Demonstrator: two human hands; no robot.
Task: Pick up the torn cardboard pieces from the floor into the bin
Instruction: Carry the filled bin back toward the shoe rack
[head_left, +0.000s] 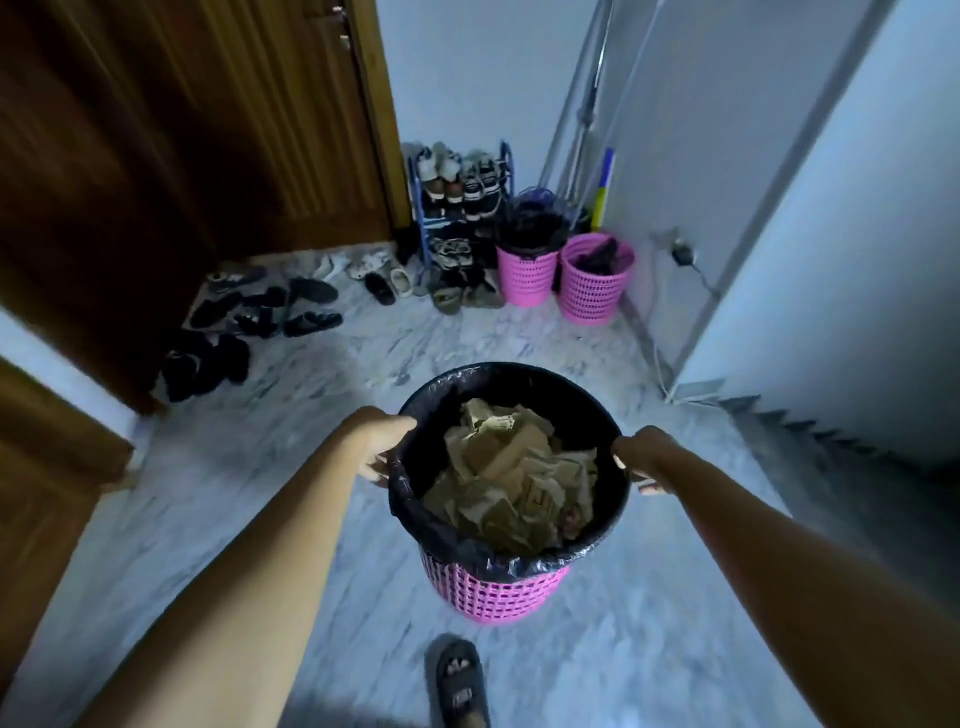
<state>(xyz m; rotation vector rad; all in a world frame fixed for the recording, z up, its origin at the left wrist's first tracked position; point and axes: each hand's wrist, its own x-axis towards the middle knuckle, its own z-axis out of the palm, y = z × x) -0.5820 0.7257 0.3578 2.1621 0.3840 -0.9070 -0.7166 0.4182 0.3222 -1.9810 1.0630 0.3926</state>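
Pink lattice bin, black-lined, holds the torn cardboard pieces; left hand and right hand grip its rim on opposite sides, fingers curled round it; further off, two pink baskets beside a shoe rack.

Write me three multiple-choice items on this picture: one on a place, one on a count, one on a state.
1. Where are the cardboard pieces?
A. Scattered by the door. B. Inside the held bin. C. On the shoe rack.
2. How many pink bins are in view?
A. One. B. Two. C. Three.
3. What are the hands doing?
A. The left hand and right hand both grip the bin's rim. B. Both hang free. C. Only one touches the bin.

Answers:
1 B: the pieces fill the black liner.
2 C: two far bins stand at the wall, besides the held one.
3 A: a hand grips the rim on each side.
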